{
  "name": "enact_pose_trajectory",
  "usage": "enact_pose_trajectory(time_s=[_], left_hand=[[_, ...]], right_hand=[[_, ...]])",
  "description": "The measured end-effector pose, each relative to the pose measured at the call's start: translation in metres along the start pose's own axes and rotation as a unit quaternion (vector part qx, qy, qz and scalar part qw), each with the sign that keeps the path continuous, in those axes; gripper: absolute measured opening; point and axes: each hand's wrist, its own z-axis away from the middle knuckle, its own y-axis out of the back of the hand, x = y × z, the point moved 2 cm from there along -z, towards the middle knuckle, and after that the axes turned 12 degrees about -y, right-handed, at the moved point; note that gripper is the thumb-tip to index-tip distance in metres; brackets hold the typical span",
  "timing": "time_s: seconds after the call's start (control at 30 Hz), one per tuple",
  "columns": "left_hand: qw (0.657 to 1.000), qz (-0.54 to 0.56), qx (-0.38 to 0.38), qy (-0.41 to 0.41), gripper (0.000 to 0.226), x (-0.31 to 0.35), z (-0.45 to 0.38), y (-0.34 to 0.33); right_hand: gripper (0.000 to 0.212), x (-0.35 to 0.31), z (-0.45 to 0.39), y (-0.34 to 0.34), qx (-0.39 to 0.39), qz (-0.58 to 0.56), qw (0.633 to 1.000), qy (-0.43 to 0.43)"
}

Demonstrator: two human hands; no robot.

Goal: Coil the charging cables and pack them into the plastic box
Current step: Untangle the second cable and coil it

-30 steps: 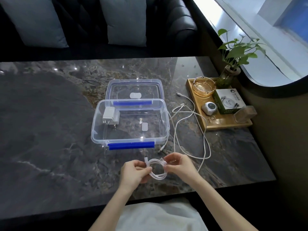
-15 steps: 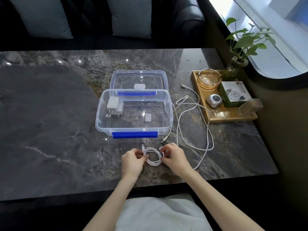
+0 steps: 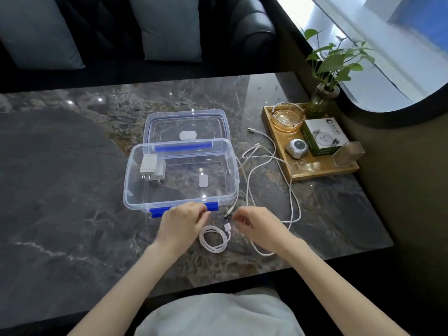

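A single head-worn view is given, aimed forward and down from close above the table; the hands are seen near the lower middle.

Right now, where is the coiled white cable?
In the head view the coiled white cable lies on the marble table, between the left hand and right hand, just in front of the plastic box.

Open plastic box w/ charger at left end; loose cables clutter right; wooden tray beyond.
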Motion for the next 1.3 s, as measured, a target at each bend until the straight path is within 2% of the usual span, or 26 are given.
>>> enact_pose_trajectory(time_s=[0.1,0.2,0.27,0.33,0.43,0.53,0.6,0.67,0.73,0.8,0.87,1.03,1.13,1.2,1.3], left_hand=[[0.991,-0.063,0.031,-0.112,0.022,0.003,-0.037,0.021],[0.977,-0.090,0.032,-0.192,0.031,0.006,-0.076,0.026],[0.966,-0.102,0.020,-0.237,0.034,0.008,-0.099,0.021],[0.954,-0.110,0.003,-0.280,0.024,0.015,-0.120,0.013],[0.944,-0.118,-0.033,-0.308,0.010,0.029,-0.147,0.001],[0.944,-0.117,-0.070,-0.301,0.014,0.038,-0.169,-0.017],[0.951,-0.089,-0.095,-0.279,0.027,0.041,-0.182,-0.030],[0.951,-0.076,-0.153,-0.257,0.034,0.042,-0.191,-0.044],[0.943,-0.083,-0.200,-0.251,0.032,0.040,-0.196,-0.055],[0.941,-0.084,-0.213,-0.249,0.027,0.037,-0.199,-0.061],[0.945,-0.071,-0.205,-0.243,0.024,0.031,-0.202,-0.066],[0.954,-0.022,-0.174,-0.244,0.014,0.020,-0.203,-0.067],[0.957,0.004,-0.144,-0.253,0.018,0.020,-0.201,-0.065],[0.965,0.035,-0.129,-0.225,0.027,0.025,-0.201,-0.060],[0.975,0.122,-0.127,-0.139,0.029,0.033,-0.202,-0.052]], right_hand=[[0.019,0.009,-0.003,0.028,0.072,0.079,0.994,0.020],[0.014,0.027,-0.011,0.048,0.144,0.152,0.978,0.024],[0.010,0.041,-0.016,0.059,0.178,0.189,0.966,0.006],[0.009,0.054,-0.021,0.068,0.203,0.205,0.957,-0.031],[0.033,0.067,-0.030,0.080,0.229,0.203,0.946,-0.104],[0.057,0.075,-0.043,0.087,0.216,0.138,0.955,-0.149],[0.061,0.077,-0.053,0.087,0.180,0.121,0.961,-0.171],[0.051,0.083,-0.060,0.083,0.142,0.108,0.966,-0.188],[0.033,0.089,-0.062,0.080,0.122,0.079,0.970,-0.193],[0.020,0.092,-0.061,0.080,0.118,0.036,0.974,-0.188],[0.021,0.095,-0.058,0.084,0.119,0.002,0.977,-0.176],[0.021,0.091,-0.040,0.105,0.186,-0.038,0.976,-0.103],[0.019,0.084,-0.030,0.120,0.245,-0.057,0.966,-0.056],[0.020,0.080,-0.027,0.128,0.274,-0.079,0.958,-0.043],[0.019,0.075,-0.029,0.140,0.304,-0.169,0.936,-0.057]])
